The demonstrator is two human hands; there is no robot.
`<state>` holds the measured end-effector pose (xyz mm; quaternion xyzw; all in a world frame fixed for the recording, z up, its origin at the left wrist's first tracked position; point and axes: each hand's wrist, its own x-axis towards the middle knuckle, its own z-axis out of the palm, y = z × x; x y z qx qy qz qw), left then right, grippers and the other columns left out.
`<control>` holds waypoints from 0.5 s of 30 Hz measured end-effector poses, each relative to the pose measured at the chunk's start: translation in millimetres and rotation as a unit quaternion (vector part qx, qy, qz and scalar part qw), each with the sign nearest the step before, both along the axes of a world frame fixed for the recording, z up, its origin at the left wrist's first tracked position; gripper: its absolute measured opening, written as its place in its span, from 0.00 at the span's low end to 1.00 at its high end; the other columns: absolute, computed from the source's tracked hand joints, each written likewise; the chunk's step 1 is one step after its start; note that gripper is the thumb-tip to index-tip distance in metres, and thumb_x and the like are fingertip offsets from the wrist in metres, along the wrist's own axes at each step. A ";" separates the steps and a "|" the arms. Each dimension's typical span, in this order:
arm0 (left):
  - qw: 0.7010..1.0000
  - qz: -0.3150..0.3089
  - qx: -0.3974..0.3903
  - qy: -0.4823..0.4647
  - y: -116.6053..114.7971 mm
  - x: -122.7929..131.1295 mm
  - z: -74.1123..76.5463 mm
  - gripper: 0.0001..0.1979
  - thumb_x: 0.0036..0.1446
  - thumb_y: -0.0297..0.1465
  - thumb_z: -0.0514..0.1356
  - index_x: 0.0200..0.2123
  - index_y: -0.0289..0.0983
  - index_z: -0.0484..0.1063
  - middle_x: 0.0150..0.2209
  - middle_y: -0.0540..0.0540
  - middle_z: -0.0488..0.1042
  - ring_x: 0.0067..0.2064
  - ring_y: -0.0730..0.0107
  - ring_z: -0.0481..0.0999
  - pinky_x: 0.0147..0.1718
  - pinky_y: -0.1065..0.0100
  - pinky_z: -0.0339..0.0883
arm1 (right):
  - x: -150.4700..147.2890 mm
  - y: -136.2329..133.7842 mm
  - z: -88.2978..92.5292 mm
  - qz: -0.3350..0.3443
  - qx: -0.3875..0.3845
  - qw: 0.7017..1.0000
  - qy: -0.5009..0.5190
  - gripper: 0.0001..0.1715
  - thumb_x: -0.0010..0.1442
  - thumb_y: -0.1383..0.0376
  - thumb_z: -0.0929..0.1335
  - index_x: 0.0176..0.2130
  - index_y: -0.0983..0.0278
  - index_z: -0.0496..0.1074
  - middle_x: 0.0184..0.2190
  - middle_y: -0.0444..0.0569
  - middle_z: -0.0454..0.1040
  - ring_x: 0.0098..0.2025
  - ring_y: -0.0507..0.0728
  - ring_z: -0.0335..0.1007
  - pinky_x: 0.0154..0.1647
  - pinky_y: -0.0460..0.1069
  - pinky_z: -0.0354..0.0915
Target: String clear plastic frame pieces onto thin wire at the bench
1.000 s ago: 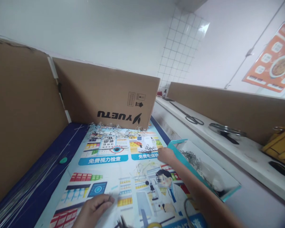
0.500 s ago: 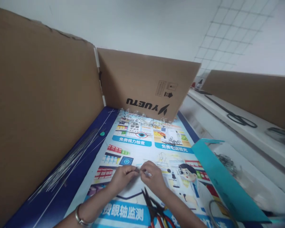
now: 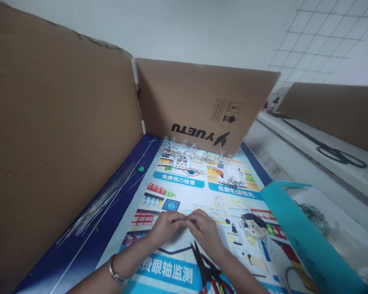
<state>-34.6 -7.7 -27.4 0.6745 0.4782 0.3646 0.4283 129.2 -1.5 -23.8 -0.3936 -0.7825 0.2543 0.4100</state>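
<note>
Tiny, thin, wire-like piece (image 3: pixel 186 217) between our 2 hands, seemingly still being worked.
Our left hand (image 3: pixel 166 226) and right hand (image 3: pixel 205 229) both appear to pinch it, fingertips meeting. Beyond the right hand lie dark, curled wire loops (image 3: pixel 233 182); farther ahead, clear, glittering small clusters (image 3: pixel 208 156) look finished. Left of our left hand, long, straight, silvery wires (image 3: pixel 102 204) look unused. We cannot count what is left.

The left forearm (image 3: pixel 140 250) enters at seven o'clock, the right forearm (image 3: pixel 233 267) at five; the left hand (image 3: pixel 166 227) and right hand (image 3: pixel 206 232) meet at six o'clock, thumbs and forefingers pinched; fingertips adjoin; other fingers curl inward.
</note>
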 end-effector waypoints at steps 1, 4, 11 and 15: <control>1.000 0.003 0.003 0.004 -0.5 0.3 0.2 0.15 0.52 0.33 0.56 0.16 0.35 0.67 0.17 0.54 0.62 0.23 0.75 0.61 0.25 0.75 0.54 | 0.9 -0.6 1.0 -0.001 -0.006 1.000 -0.003 0.07 0.54 0.72 0.65 0.33 0.63 0.71 0.28 0.47 0.70 0.32 0.53 0.67 0.33 0.47 0.64; 1.000 0.012 0.008 0.018 -1.3 1.2 -0.1 0.11 0.52 0.31 0.55 0.22 0.36 0.73 0.21 0.51 0.71 0.26 0.72 0.67 0.28 0.74 0.59 | 1.1 -3.1 5.5 0.000 -0.020 1.000 -0.002 0.12 0.55 0.69 0.66 0.42 0.62 0.71 0.29 0.47 0.71 0.32 0.53 0.68 0.34 0.47 0.65; 0.997 0.036 0.013 0.068 -0.1 1.5 -4.9 0.13 0.51 0.29 0.56 0.17 0.34 0.72 0.18 0.52 0.70 0.24 0.73 0.67 0.25 0.74 0.58 | -8.0 -8.0 19.4 0.011 -0.065 0.998 0.012 0.07 0.57 0.68 0.65 0.33 0.62 0.74 0.29 0.46 0.74 0.34 0.53 0.69 0.36 0.46 0.63; 0.999 0.019 0.014 0.042 -2.7 1.4 -4.7 0.10 0.53 0.28 0.55 0.24 0.35 0.75 0.23 0.50 0.74 0.28 0.71 0.71 0.28 0.74 0.61 | -6.7 -7.4 19.8 0.014 -0.067 0.998 0.016 0.08 0.57 0.66 0.65 0.33 0.62 0.75 0.28 0.47 0.74 0.33 0.53 0.69 0.35 0.46 0.63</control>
